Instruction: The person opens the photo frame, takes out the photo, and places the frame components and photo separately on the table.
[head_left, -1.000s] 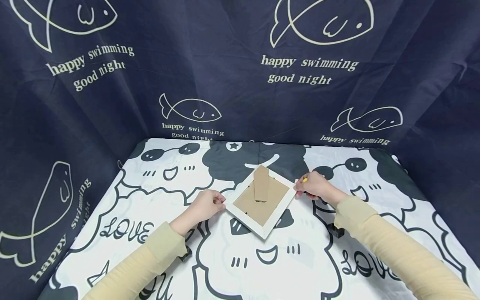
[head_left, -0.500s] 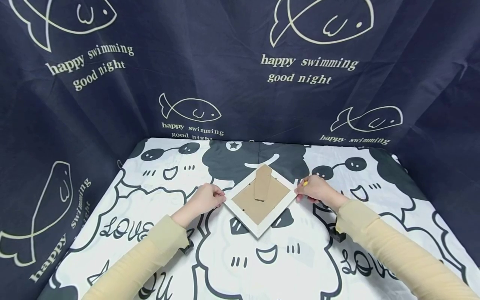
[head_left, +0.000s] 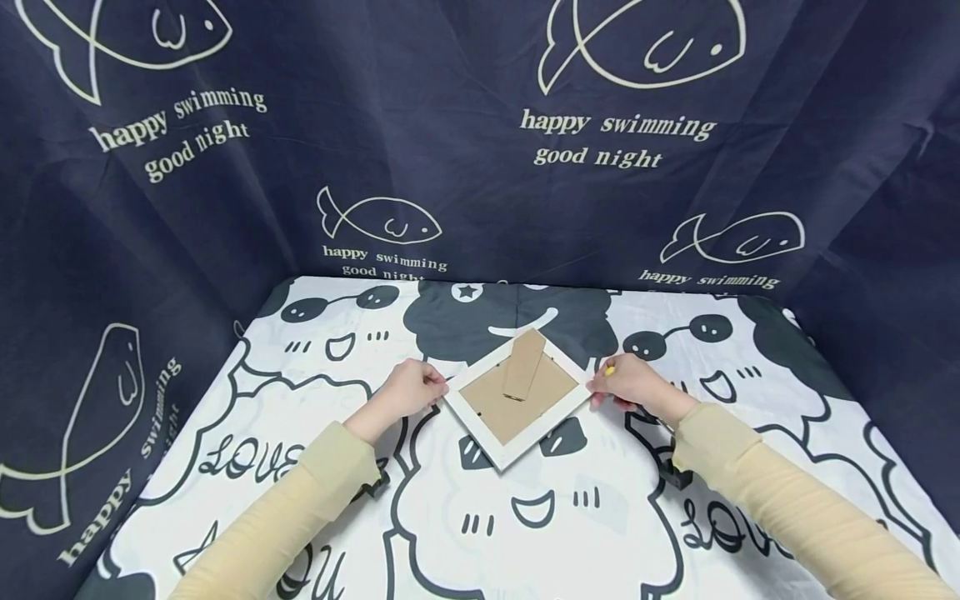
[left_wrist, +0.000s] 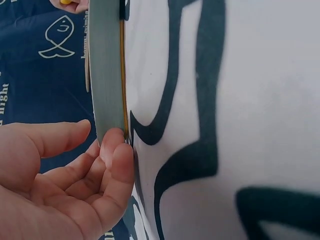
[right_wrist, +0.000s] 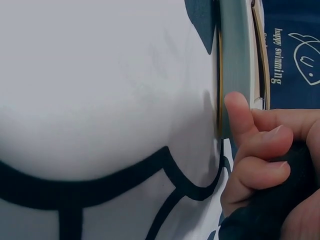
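Observation:
A white-edged picture frame (head_left: pixel 504 457) lies with its brown cardboard back (head_left: pixel 487 396) facing up, turned like a diamond on the patterned cloth. Its cardboard stand leg (head_left: pixel 523 365) points toward the far corner. My left hand (head_left: pixel 405 390) holds the left corner; in the left wrist view its curled fingertips (left_wrist: pixel 113 143) meet the frame's edge (left_wrist: pixel 109 70). At the right corner, my right hand (head_left: pixel 630 383) pinches the frame, one fingertip (right_wrist: pixel 237 107) against its side. A small yellow thing (head_left: pixel 609 370) shows at the right hand; its kind cannot be told.
A white cloth (head_left: pixel 570 542) with black cartoon sheep and lettering covers the table. Dark blue curtains (head_left: pixel 480 167) with fish drawings stand behind and at both sides. Small black devices (head_left: pixel 675 473) sit beneath the wrists.
The frame has turned clockwise on the cloth: its near corner has shifted left and its far corner right. My left hand has moved forward with its corner, and the right corner has come slightly nearer.

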